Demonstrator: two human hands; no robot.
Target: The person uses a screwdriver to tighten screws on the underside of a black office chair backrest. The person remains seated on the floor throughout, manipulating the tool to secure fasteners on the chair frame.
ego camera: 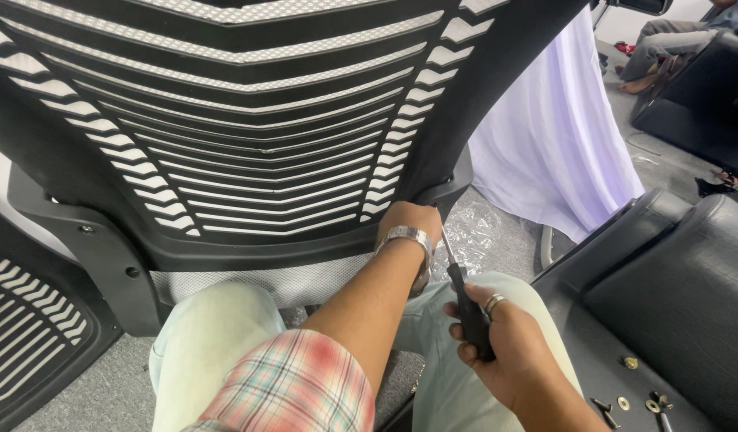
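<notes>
My left hand [409, 220] grips the stiff, bulky chair back [249, 136] at its lower right edge; my right hand [497, 344] is closed around the screwdriver [465, 300] handle.

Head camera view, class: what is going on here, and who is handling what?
A person seated above grey carpet works on a black mesh chair back. The left hand steadies its lower right corner, while the right hand holds a black-handled screwdriver, its tip angled up at that corner. Loose screws and washers lie on a black seat part to the right.
</notes>
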